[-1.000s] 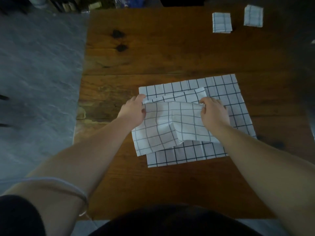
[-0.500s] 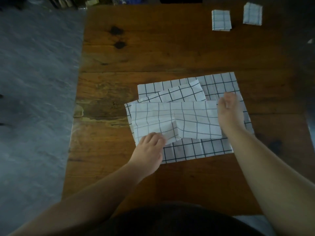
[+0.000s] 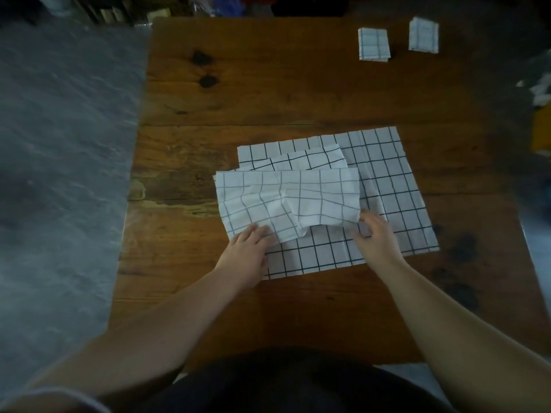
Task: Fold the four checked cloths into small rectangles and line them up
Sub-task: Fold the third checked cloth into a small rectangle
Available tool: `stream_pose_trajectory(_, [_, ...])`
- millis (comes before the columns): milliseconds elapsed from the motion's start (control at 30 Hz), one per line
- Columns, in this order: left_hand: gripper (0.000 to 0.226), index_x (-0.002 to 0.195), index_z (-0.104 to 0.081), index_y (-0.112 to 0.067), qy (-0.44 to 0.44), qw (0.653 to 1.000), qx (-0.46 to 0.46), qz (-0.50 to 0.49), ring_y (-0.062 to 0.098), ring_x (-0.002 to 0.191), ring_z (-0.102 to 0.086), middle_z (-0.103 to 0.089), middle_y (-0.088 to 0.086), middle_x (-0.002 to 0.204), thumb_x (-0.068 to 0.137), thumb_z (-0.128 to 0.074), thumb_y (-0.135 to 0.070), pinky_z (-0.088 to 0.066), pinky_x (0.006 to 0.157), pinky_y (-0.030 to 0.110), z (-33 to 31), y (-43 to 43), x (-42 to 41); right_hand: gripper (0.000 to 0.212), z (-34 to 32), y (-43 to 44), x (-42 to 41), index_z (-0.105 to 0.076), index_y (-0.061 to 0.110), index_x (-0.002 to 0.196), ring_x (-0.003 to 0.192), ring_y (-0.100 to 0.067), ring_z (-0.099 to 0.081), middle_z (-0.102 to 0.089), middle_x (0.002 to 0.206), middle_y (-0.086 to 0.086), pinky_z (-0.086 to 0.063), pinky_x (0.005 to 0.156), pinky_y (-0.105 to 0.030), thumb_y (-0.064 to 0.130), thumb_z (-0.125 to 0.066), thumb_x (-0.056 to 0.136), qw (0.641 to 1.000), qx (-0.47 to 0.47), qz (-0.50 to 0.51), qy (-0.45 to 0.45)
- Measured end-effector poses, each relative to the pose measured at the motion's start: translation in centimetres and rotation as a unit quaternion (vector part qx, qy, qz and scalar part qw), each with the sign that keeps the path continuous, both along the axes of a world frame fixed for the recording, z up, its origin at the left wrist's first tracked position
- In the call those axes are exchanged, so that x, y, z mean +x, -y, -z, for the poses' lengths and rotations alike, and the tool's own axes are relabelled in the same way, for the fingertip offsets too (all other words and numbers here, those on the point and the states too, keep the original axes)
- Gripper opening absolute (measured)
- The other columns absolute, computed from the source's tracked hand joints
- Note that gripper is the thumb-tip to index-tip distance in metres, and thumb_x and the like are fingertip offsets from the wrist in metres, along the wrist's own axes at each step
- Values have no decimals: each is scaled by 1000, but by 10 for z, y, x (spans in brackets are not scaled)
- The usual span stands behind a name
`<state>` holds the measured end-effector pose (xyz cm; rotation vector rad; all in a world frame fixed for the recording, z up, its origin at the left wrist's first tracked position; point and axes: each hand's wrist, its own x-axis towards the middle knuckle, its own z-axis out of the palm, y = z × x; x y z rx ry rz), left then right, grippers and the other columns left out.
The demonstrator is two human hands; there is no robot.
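A half-folded white checked cloth (image 3: 286, 201) lies rumpled on top of a flat, spread checked cloth (image 3: 387, 186) on the wooden table (image 3: 268, 93). My left hand (image 3: 247, 248) holds the folded cloth's near left corner, fingers on top of its edge. At the near right corner, my right hand (image 3: 377, 242) touches the cloth with fingers spread. Two small folded checked rectangles (image 3: 373, 44) (image 3: 423, 35) sit side by side at the far right of the table.
A grey stone-like floor (image 3: 65, 144) runs along the table's left edge. Dark clutter lines the far edge. A yellow object (image 3: 542, 132) shows past the right edge. Dark knots mark the wood at far left and near right.
My right hand came down from the far right corner to the near right corner. The left hand stayed at the near left corner. The upper cloth lies flatter, folded in half.
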<state>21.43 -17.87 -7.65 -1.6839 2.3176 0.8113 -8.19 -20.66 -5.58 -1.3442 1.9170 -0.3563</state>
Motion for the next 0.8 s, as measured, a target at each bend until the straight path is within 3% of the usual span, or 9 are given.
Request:
stream_pose_trajectory(33, [62, 159, -26, -29, -3, 1000, 2, -5, 22, 157, 1, -13, -3, 169, 102, -47, -22, -7, 127, 43, -1, -1, 1, 39, -3, 3, 4, -56, 23, 138, 131, -17, -51, -52, 148, 2, -47, 99, -36, 16, -62, 100, 1000, -8, 24, 13])
stream_pose_trajectory(133, [60, 158, -27, -31, -10, 1000, 15, -14, 21, 157, 3, -13, -6, 169, 102, -45, -20, -8, 128, 44, -1, -6, 10, 47, -11, 6, 11, -52, 30, 137, 126, -18, -55, -54, 141, 4, -52, 93, -37, 11, -64, 96, 995, -34, 80, 50])
stream_pose_trajectory(267, [61, 158, -29, -33, -23, 999, 12, -24, 18, 157, 2, -14, -8, 169, 101, -47, -19, -7, 127, 42, -1, -13, 19, 56, -10, 4, 14, -45, 37, 141, 122, -12, -53, -52, 137, 11, -50, 97, -37, 22, -70, 93, 998, -49, 13, 37])
stream_pose_trajectory(333, [58, 157, -33, -32, -23, 999, 6, -27, 18, 157, 0, -16, -8, 169, 101, -46, -19, -7, 126, 41, -1, -17, 22, 58, -11, 0, 16, -46, 34, 144, 120, -9, -52, -51, 136, 14, -49, 93, -29, 18, -69, 94, 997, -44, 3, 62])
stream_pose_trajectory(433, [54, 153, -40, -31, -30, 999, 9, -37, 17, 157, -2, -20, -8, 168, 101, -46, -19, -7, 126, 40, -3, -23, 26, 50, -16, -8, 23, -56, 36, 135, 119, -6, -51, -53, 130, 20, -44, 91, -21, 10, -67, 94, 993, -67, -26, 96])
stream_pose_trajectory(533, [53, 151, -43, -31, -37, 998, 16, -45, 16, 157, -4, -23, -9, 166, 100, -47, -17, -9, 127, 42, -3, -30, 30, 29, -19, -14, 30, -64, 38, 119, 119, -13, -54, -61, 123, 16, -46, 95, -32, 19, -65, 97, 993, -47, -26, 109])
stream_pose_trajectory(600, [53, 150, -44, -32, -38, 998, 20, -47, 16, 156, -5, -24, -10, 166, 100, -48, -16, -10, 127, 42, -3, -36, 34, 14, -19, -18, 33, -62, 35, 112, 106, -17, -61, -64, 119, 8, -52, 87, -34, 26, -61, 101, 996, -21, -5, 88])
stream_pose_trajectory(667, [52, 149, -46, -33, -40, 998, 19, -48, 15, 156, -6, -26, -10, 165, 100, -48, -16, -10, 127, 40, -4, -40, 38, 4, -20, -24, 32, -61, 30, 102, 89, -15, -62, -65, 105, 6, -47, 69, -26, 32, -57, 103, 999, -24, 12, 46])
stream_pose_trajectory(800, [53, 150, -47, -31, -41, 998, 17, -41, 13, 155, -11, -29, -11, 164, 100, -47, -14, -11, 126, 37, -5, -48, 44, 20, -20, -44, 25, -60, 14, 106, 72, -15, -57, -63, 88, -1, -43, 57, -23, 34, -56, 104, 999, -7, 44, 5])
